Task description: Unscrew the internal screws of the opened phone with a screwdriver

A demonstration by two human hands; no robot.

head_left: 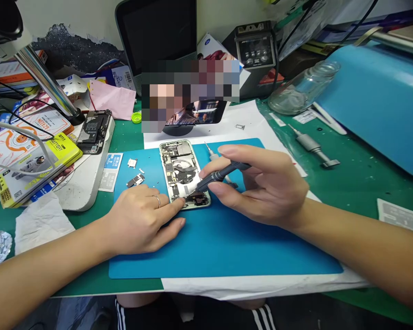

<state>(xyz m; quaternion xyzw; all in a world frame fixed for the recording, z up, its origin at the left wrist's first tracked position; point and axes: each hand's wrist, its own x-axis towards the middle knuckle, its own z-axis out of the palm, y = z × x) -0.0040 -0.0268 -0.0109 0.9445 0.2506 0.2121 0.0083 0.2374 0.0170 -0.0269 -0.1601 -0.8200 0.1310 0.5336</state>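
Head cam: open phone [179, 160] lies face-up w/ its innards showing, at approx 11 o'clock on the blue mat [209, 247], which sits on the green table [89, 286]. L hand [141, 217] isn't gripping; index stretched to the phone's lower end at 6 o'clock, other fingers loosely bent, thumb out, ring on one finger. R hand [261, 185] comes in from 4 o'clock, pinching a dark tool [222, 175] btwn thumb & fingers; tip points at the phone's lower half, can't tell if touching.

Clock from the phone: small metal plate [135, 180] plus loose bits at 9; yellow box [43, 167] further out at 9; 2nd phone [91, 128], also opened, at 10 on a white base [86, 188]; green cap [136, 118] btwn 10 & 11; propped phone [209, 113] w/ lit screen at 1; glass jar [299, 89], tipped, at 2; grey screwdriver [309, 143] near 3, off the mat. Another screwdriver [211, 152] at approx 2, partly hidden behind R hand.
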